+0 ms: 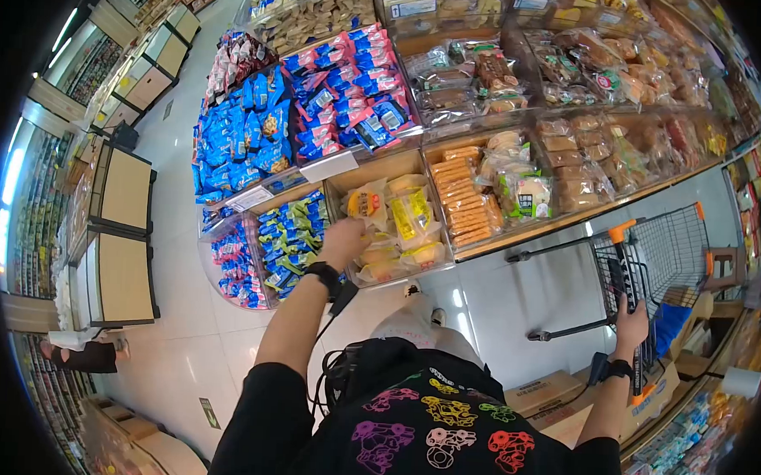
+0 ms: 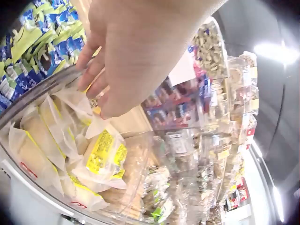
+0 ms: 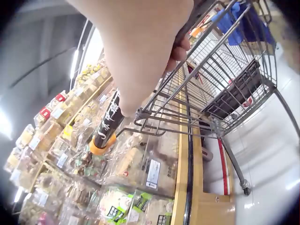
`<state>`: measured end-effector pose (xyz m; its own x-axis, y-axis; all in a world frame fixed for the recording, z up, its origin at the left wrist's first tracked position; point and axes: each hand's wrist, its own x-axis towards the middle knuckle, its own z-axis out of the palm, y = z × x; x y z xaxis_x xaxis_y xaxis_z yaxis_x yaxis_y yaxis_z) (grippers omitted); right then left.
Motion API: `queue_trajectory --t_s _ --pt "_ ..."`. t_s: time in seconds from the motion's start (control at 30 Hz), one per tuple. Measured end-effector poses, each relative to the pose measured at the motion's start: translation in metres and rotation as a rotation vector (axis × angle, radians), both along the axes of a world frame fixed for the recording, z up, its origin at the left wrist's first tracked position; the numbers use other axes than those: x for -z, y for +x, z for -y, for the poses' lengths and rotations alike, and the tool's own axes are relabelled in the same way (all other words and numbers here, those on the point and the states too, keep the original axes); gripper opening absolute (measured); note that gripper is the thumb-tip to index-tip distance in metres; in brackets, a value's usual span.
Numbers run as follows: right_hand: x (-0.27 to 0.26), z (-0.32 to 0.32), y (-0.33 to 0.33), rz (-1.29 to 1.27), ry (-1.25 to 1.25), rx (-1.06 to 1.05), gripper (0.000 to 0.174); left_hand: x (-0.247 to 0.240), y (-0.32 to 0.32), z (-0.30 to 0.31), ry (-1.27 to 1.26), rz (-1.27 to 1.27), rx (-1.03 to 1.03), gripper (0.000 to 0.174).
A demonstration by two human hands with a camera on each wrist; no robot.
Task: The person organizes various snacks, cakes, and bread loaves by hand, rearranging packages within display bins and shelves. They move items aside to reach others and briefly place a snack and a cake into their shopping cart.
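Observation:
My left hand (image 1: 345, 243) reaches over a clear bin of yellow-and-white wrapped packages (image 1: 412, 213). The left wrist view shows this hand (image 2: 129, 56) with bent, slightly spread fingers at a package with a yellow-orange label (image 1: 365, 205); whether they pinch it is hidden. Other wrapped packages (image 2: 105, 154) lie below the thumb. My right hand (image 1: 631, 323) grips the dark handle of a shopping cart (image 1: 664, 250). In the right wrist view, the right hand (image 3: 140, 51) has its fingers curled round the handle (image 3: 108, 119), which has orange ends.
Blue-and-green packets (image 1: 294, 234) fill the bin left of the left hand. Orange stick-shaped packs (image 1: 466, 194) lie to the right, with bagged breads (image 1: 575, 153) beyond. Cardboard boxes (image 1: 552, 394) stand near the cart. A person (image 1: 87, 355) is at the far left.

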<state>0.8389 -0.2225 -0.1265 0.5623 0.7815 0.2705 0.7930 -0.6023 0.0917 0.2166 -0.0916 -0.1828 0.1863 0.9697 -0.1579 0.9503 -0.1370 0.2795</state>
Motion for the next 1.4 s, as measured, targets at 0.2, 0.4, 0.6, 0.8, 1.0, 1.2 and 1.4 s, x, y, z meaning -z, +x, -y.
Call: queue_trajectory --t_s 0.2,0.4,0.6,0.8,1.0,1.2,1.4 --pt "0.002 -0.021 0.022 -0.068 -0.113 0.128 0.055 0.053 0.016 -0.029 -0.02 -0.126 -0.117 0.026" --pt "-0.039 -0.117 -0.109 -0.128 -0.122 -0.219 0.045 0.097 0.018 -0.041 0.001 -0.26 0.082 0.018" --pt "0.018 -0.196 -0.367 -0.605 -0.376 -1.453 0.054 0.075 0.022 -0.025 0.021 -0.158 0.036 0.024" --pt "0.079 -0.264 -0.468 -0.295 -0.919 -1.239 0.069 0.029 0.004 0.002 -0.229 0.223 -0.041 0.03" --pt "0.083 -0.262 -0.471 -0.304 -0.938 -1.098 0.055 0.021 -0.007 0.007 -0.122 0.674 -0.151 0.023" --pt "0.069 -0.228 -0.436 -0.4 -0.634 -1.297 0.036 0.04 -0.006 -0.001 -0.374 0.692 -0.219 0.034" --pt "0.005 -0.187 -0.403 -0.708 -0.02 -1.537 0.011 0.017 -0.009 -0.017 -1.144 1.702 -0.872 0.059"
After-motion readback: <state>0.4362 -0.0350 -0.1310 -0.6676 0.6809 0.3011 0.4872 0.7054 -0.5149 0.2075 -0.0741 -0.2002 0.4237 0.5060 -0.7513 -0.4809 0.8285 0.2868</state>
